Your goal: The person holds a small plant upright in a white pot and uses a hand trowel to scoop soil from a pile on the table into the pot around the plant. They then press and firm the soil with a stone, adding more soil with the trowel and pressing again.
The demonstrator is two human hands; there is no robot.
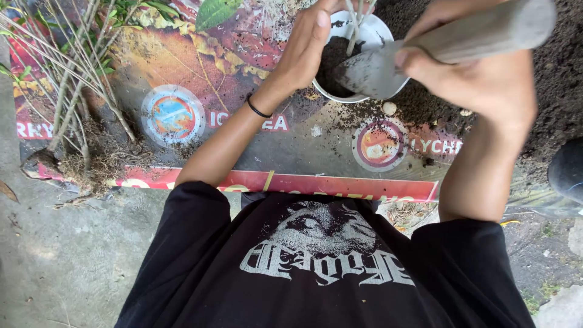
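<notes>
Left hand [306, 45] grips pale thin stems [355, 24] in a round white pot [379, 30] of crumbly soil; right hand [480, 76] clasps a trowel [373, 73] by its smooth wooden handle.

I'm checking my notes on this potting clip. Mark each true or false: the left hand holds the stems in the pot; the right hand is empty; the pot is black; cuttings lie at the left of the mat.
1. The left hand holds the stems in the pot: true.
2. The right hand is empty: false, it grips a trowel.
3. The pot is black: false, it is white.
4. Cuttings lie at the left of the mat: true.
</notes>
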